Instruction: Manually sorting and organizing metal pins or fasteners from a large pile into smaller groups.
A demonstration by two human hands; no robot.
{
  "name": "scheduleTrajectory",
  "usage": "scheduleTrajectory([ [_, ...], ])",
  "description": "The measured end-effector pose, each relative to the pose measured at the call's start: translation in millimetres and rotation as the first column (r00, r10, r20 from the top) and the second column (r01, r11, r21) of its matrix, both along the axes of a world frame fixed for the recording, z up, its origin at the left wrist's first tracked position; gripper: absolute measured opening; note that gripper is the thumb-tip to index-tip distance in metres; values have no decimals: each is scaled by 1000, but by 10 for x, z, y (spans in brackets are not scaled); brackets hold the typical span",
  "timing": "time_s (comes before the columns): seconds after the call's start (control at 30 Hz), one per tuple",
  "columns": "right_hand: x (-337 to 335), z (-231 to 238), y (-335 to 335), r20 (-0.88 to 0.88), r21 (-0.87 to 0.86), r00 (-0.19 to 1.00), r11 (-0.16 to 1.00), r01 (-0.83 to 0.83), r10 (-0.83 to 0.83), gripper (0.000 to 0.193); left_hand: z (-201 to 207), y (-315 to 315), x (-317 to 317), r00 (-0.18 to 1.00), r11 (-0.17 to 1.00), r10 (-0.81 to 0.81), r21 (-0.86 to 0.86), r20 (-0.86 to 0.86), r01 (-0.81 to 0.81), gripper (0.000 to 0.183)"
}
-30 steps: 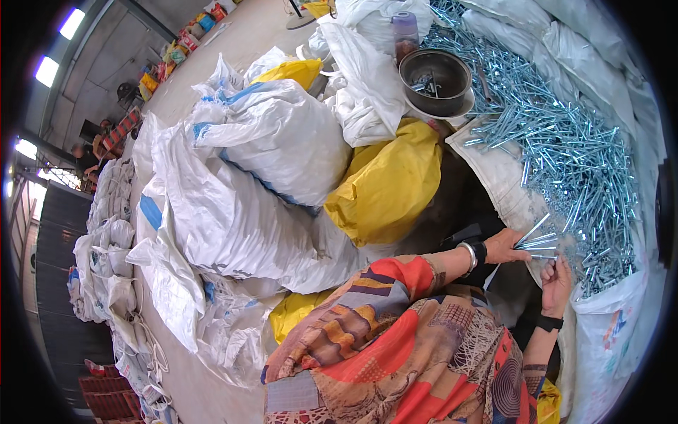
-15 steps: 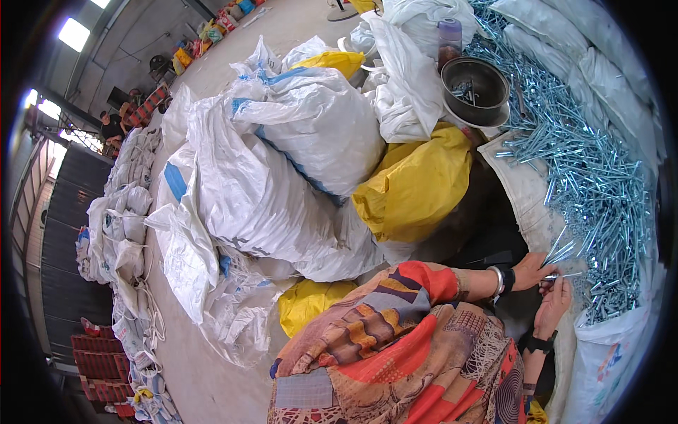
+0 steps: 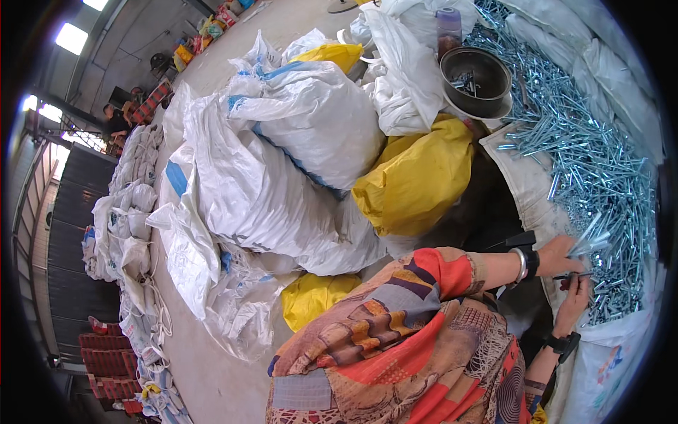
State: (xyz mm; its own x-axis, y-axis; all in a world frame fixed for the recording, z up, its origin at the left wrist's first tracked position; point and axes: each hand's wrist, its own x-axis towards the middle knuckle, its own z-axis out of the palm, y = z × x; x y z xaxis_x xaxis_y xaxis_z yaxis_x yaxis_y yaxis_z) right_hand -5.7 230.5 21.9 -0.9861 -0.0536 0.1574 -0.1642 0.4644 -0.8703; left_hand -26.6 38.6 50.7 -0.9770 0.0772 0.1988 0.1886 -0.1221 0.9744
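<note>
Reaching farther right than half a second ago, bringing the left hand and the right hand in from above the pale sheet to the near part of the heap of rods. Carrying the bunch of metal rods along in that same shift, showing it smeared by motion and overlapping the heap in view; apparently working right at the heap now rather than beside it, without letting the bunch go. Leaving the dark bowl in its place on the far side, just left of the heap. Keeping the left grip closed around the left ends of the bunch, letting the free ends fan out to the right and slightly farther away; not showing clearly whether resting them on the heap or hovering above. Holding the right grip just on the near side of the left, bending the fingertips close together, nearly meeting; being too blurred there for telling whether pinching a rod or nothing.
</note>
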Motion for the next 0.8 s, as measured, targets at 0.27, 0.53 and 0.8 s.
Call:
scheduleTrajectory([
  [0.27, 7, -74, -87, -25, 197, 999, 979, -43, 48, 17, -58, 89, -73, 973, 981, -147, -153, -178, 120, 26],
  [0.53, -41, -13, -144, -174, 273, 985, 961, 41, 8, 16, -88, 192, -158, 967, 901, -38, -428, -251, -75, 41],
  [0.8, 14, -22, -448, -135, -175, 989, 981, -86, 62, 31, 46, -71, -210, 991, 834, -93, -551, -101, 22, 53],
])
